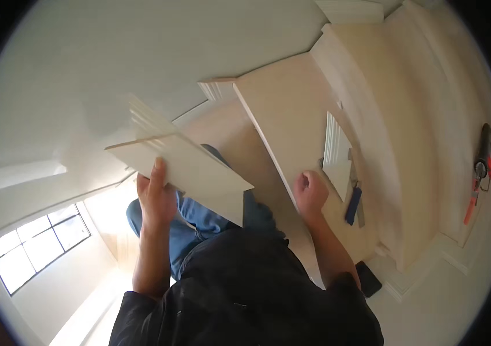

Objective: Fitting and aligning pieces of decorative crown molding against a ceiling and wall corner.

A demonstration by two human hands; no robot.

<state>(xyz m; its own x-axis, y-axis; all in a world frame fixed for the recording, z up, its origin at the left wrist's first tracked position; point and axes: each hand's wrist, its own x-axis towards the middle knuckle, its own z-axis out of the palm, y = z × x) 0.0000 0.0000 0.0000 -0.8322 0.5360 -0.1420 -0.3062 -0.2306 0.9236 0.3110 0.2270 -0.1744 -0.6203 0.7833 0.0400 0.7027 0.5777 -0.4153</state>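
My left hand (156,190) grips white profiled boards (185,167), one lying across another, raised at a slant over my jeans. My right hand (310,193) is curled into a fist over the pale stair tread (274,115), near its edge; whether it holds anything is hidden. Just right of it on the tread lie a white grooved trim piece (336,150), a dark blue tool (353,205) and a grey strip beside that tool.
Curved pale steps (372,115) rise to the right, bearing a caulking gun (482,161) and a red tool (470,207). A black phone-like object (367,279) lies by my right elbow. A white wall (95,69) runs along the left, with a bright window (40,245) below.
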